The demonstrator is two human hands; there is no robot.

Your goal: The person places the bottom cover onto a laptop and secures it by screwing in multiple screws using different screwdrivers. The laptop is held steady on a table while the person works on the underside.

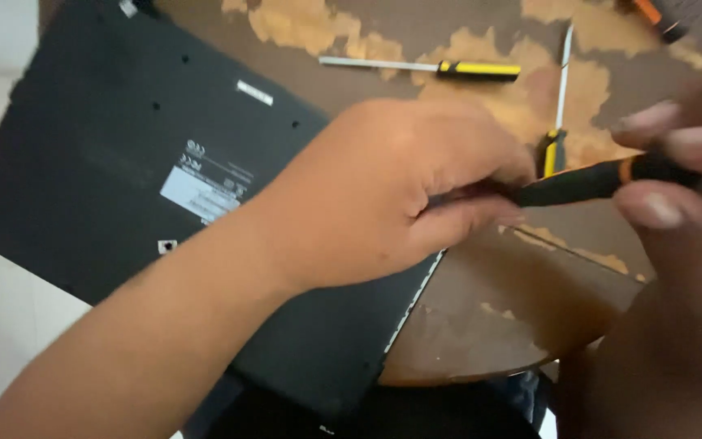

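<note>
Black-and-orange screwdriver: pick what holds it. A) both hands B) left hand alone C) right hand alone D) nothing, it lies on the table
A: the left hand pinches the tip end of the black-and-orange screwdriver, while the right hand grips its handle.

laptop [107,154] blk | screwdrivers [478,71] ylw/blk | held screwdriver [587,180] blk/orange | table [497,309] brn, worn patches
</note>
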